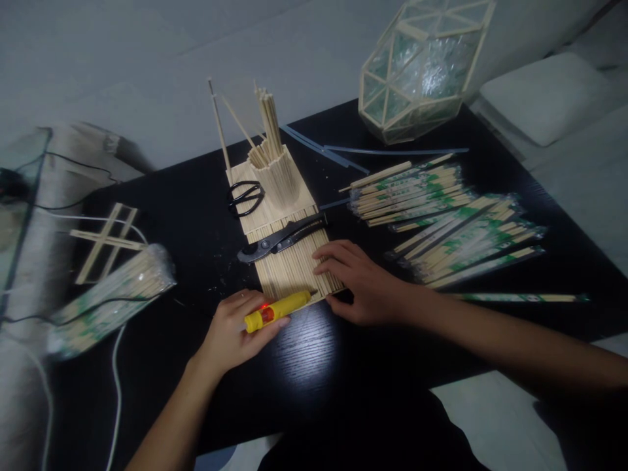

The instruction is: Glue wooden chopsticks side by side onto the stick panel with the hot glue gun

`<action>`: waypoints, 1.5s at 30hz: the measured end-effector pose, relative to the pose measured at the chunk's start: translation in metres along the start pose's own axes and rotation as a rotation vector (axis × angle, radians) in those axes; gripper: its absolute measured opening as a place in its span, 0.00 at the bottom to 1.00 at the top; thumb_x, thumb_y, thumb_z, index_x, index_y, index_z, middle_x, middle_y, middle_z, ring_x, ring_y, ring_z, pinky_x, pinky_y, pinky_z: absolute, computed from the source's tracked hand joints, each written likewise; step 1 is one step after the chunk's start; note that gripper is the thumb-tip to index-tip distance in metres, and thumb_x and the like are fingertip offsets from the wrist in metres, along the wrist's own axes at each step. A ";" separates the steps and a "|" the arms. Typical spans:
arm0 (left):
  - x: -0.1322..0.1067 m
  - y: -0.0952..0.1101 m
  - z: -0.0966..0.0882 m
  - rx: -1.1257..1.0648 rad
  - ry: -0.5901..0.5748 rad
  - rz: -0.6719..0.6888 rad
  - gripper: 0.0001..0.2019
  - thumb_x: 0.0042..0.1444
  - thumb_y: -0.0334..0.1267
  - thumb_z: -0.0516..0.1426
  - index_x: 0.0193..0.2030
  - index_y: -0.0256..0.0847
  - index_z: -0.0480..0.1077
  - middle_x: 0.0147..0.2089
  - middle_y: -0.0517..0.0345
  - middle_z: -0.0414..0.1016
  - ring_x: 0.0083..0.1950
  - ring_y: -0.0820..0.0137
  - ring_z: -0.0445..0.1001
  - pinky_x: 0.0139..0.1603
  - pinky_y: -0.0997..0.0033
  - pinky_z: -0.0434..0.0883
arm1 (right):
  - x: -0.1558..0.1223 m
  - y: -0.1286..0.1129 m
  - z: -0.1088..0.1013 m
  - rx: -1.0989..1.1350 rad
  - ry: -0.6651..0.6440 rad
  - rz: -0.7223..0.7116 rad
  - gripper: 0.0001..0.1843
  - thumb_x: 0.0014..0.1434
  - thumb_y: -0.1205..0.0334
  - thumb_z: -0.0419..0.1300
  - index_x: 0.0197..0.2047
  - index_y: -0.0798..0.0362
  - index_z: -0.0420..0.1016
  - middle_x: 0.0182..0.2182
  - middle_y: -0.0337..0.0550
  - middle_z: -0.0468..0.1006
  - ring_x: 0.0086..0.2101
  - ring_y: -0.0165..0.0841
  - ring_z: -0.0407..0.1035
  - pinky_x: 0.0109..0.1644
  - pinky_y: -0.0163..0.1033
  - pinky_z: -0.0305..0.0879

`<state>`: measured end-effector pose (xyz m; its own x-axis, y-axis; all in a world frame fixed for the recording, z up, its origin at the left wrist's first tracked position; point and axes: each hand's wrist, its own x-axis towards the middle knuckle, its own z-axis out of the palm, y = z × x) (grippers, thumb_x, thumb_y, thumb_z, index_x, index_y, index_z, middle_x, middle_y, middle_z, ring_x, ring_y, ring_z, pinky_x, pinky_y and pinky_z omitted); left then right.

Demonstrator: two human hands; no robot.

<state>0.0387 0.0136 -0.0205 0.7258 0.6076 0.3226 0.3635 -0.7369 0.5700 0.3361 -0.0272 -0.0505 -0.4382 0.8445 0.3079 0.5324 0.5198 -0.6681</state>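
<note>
My left hand [240,327] is closed around the rear part of a yellow glue gun [289,305] with a lit red part. Its dark tip points right, over the front edge of a flat panel of wooden sticks [287,269]. My right hand [360,281] rests at the panel's right side, fingers apart on the sticks and thumb by the front corner. Black hand cutters [284,237] lie across the panel. Behind them, a round holder made of sticks [279,180] contains upright chopsticks [269,118], beside a pair of black loop handles [245,198].
Wrapped chopsticks [461,229] lie at right, below translucent glue sticks [338,154]. A geometric stick-framed piece [422,72] stands at the back right. To the left are a bag of chopsticks [118,301], a crossed stick frame [108,242] and a white cable [115,386].
</note>
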 end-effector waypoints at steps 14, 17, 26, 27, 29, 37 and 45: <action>-0.004 -0.004 0.002 0.043 0.065 -0.088 0.10 0.71 0.42 0.67 0.41 0.39 0.77 0.32 0.58 0.80 0.29 0.68 0.78 0.32 0.69 0.75 | 0.001 -0.001 -0.001 0.003 -0.011 0.003 0.23 0.61 0.68 0.66 0.59 0.52 0.73 0.62 0.60 0.74 0.65 0.54 0.67 0.69 0.67 0.68; -0.006 -0.003 0.001 0.026 0.099 -0.151 0.06 0.71 0.39 0.66 0.45 0.38 0.78 0.35 0.56 0.81 0.32 0.68 0.80 0.34 0.69 0.76 | 0.001 -0.001 -0.002 0.011 -0.013 0.008 0.23 0.61 0.68 0.66 0.60 0.53 0.73 0.63 0.60 0.74 0.66 0.54 0.66 0.69 0.66 0.68; -0.007 -0.007 0.003 -0.037 0.126 -0.209 0.05 0.73 0.33 0.62 0.52 0.39 0.76 0.41 0.54 0.79 0.39 0.67 0.79 0.40 0.69 0.76 | 0.000 -0.001 -0.001 -0.004 -0.009 0.009 0.22 0.62 0.67 0.66 0.59 0.52 0.73 0.62 0.60 0.74 0.66 0.53 0.66 0.70 0.67 0.68; -0.007 -0.007 0.003 -0.044 0.109 -0.208 0.05 0.73 0.33 0.62 0.53 0.39 0.76 0.42 0.53 0.80 0.39 0.67 0.80 0.40 0.69 0.76 | 0.000 -0.001 -0.001 -0.003 -0.009 0.009 0.22 0.62 0.67 0.66 0.59 0.52 0.73 0.62 0.60 0.74 0.66 0.53 0.66 0.70 0.66 0.69; -0.007 -0.007 0.001 -0.055 0.084 -0.194 0.05 0.73 0.33 0.61 0.53 0.39 0.75 0.42 0.52 0.80 0.39 0.66 0.80 0.39 0.68 0.77 | 0.000 -0.001 -0.001 0.002 -0.007 0.005 0.22 0.62 0.67 0.66 0.59 0.52 0.73 0.62 0.61 0.74 0.66 0.53 0.66 0.69 0.66 0.69; -0.006 -0.007 -0.004 -0.010 0.019 -0.102 0.04 0.71 0.36 0.62 0.43 0.41 0.75 0.34 0.56 0.81 0.32 0.67 0.78 0.33 0.67 0.76 | 0.000 0.000 -0.002 0.015 -0.006 0.005 0.22 0.63 0.67 0.66 0.59 0.50 0.73 0.62 0.58 0.73 0.66 0.53 0.66 0.69 0.67 0.69; -0.004 -0.005 -0.003 -0.015 0.017 -0.016 0.07 0.73 0.36 0.61 0.40 0.41 0.73 0.32 0.57 0.78 0.29 0.68 0.76 0.30 0.68 0.75 | 0.001 -0.001 -0.003 0.026 0.002 -0.009 0.21 0.64 0.67 0.66 0.59 0.52 0.72 0.62 0.60 0.74 0.65 0.53 0.67 0.69 0.64 0.69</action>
<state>0.0319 0.0161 -0.0222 0.7100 0.6241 0.3262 0.3657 -0.7226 0.5867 0.3376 -0.0266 -0.0472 -0.4416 0.8402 0.3147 0.5095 0.5236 -0.6829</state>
